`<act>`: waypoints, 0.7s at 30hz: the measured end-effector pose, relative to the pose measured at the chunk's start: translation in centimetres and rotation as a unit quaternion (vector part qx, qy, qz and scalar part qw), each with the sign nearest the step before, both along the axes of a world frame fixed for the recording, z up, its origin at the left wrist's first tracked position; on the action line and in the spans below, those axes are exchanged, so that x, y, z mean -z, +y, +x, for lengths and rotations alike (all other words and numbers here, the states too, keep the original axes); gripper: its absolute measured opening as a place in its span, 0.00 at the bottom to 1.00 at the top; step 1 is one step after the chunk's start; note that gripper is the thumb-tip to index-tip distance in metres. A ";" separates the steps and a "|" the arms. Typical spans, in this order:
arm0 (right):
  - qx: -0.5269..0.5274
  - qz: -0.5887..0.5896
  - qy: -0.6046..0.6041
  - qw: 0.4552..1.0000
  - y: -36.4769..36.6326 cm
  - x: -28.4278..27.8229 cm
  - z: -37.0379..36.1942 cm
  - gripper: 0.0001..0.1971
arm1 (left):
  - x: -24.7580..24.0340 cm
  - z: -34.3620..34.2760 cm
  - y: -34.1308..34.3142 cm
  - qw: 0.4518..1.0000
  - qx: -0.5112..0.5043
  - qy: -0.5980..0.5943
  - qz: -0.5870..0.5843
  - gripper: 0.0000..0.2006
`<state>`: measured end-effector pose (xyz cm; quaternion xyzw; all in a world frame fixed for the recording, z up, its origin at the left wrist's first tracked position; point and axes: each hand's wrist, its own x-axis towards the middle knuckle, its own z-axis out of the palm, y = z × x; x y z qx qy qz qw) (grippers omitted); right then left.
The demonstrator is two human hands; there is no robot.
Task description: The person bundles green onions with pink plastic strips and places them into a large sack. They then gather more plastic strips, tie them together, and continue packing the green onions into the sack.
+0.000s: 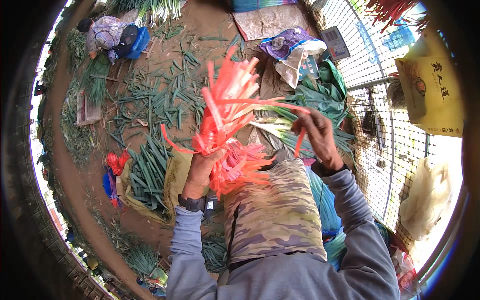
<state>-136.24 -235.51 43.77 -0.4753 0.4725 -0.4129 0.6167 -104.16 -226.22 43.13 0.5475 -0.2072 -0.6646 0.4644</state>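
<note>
Wrapped round the middle of a bundle of red plastic tying strips, my left hand keeps it raised in front of my camouflage apron. The loose ends fan out above and below the fist. One single strip runs from the bundle across to my right hand, whose fingers are closed on it, with a short end hanging below them. Beyond and below that strip lie several leeks with white stalks, partly covered by my hands and the bundle.
A sack of green leaves stands at the left. Cut leaves litter the dirt floor. Far left, a person sits low beside greens. At the right are a mesh fence, a yellow bag, a scale display and a purple-white sack.
</note>
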 end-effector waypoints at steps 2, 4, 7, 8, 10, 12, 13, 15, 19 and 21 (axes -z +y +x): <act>0.018 -0.015 -0.011 1.000 -0.2 -0.7 -2.0 0.15 | 1.8 0.3 0.2 0.998 0.024 -0.037 -0.033 0.23; 0.036 0.000 0.015 0.999 0.1 -1.2 -3.5 0.15 | 2.0 -0.7 -0.3 0.987 0.041 -0.139 -0.067 0.20; 0.003 0.035 0.149 0.988 0.2 -1.7 -5.3 0.17 | 3.7 0.5 -0.7 0.889 0.150 -0.432 0.020 0.20; 0.002 0.034 0.150 0.988 0.5 -0.9 -6.3 0.17 | 4.1 0.2 -0.9 0.821 0.150 -0.549 -0.051 0.21; -0.033 0.030 0.223 0.974 0.9 0.3 -8.8 0.18 | 3.5 -1.0 -2.0 0.720 0.145 -0.659 -0.161 0.23; -0.081 0.038 0.217 0.972 1.0 -0.7 -9.7 0.18 | 3.5 0.1 -2.1 0.674 0.177 -0.694 -0.180 0.22; -0.124 0.047 0.214 0.968 1.1 -1.2 -10.1 0.18 | 3.5 0.8 -2.1 0.627 0.213 -0.722 -0.201 0.21; -0.121 0.036 0.227 0.966 0.6 -1.7 -11.0 0.18 | 3.7 0.9 -2.5 0.586 0.258 -0.741 -0.203 0.19; -0.126 0.080 0.280 0.948 -0.9 -4.4 -11.4 0.17 | 4.1 0.5 -2.8 0.556 0.314 -0.716 -0.282 0.20; -0.149 0.044 0.155 0.976 -0.8 -6.3 -11.5 0.18 | 3.4 -0.3 -2.8 0.536 0.346 -0.710 -0.299 0.19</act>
